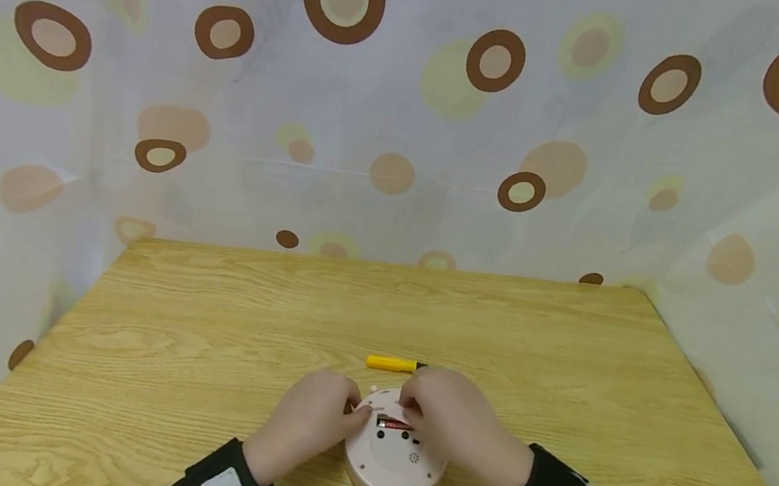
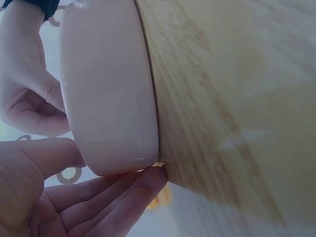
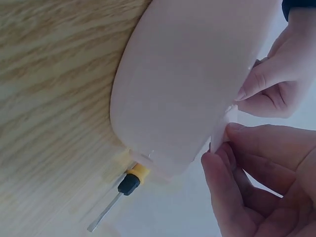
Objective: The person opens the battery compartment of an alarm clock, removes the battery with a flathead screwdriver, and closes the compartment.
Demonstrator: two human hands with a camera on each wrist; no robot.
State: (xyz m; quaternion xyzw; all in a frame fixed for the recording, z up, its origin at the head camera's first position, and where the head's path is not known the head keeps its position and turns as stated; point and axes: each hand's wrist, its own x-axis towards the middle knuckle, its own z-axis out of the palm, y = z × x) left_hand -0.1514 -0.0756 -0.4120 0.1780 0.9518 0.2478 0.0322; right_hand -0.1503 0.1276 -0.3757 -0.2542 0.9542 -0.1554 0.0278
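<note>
A round, pale pink alarm clock (image 1: pixel 392 479) lies on the table with its back facing up. Screws, dark knobs and speaker holes show on that back, and a red and black battery (image 1: pixel 394 423) sits in its slot. My left hand (image 1: pixel 314 416) grips the clock's upper left rim, thumb on top and fingers against the side wall. Between thumb and fingers, my right hand (image 1: pixel 457 421) pinches a small pale battery cover (image 3: pixel 223 129) at the clock's back, near the battery. In the head view that hand hides the cover.
Just beyond the clock lies a screwdriver (image 1: pixel 392 363) with a yellow and black handle; its metal blade (image 3: pixel 104 212) shows in the right wrist view. The wooden table (image 1: pixel 197 315) ends against a patterned curtain (image 1: pixel 394 109) at the back and sides.
</note>
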